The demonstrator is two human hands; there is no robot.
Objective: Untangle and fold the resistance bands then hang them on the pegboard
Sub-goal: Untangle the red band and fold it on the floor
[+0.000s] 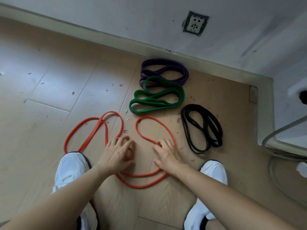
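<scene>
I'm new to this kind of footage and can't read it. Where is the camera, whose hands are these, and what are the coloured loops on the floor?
There is no machine here: a person wears one wide camera on the head, so you look down at the floor. Four resistance bands lie there: a purple band and a green band, both folded, a black band in loose loops, and a red band sprawled nearest. The left hand curls its fingers on the red band; the right hand rests its fingers on it. No pegboard shows.
</scene>
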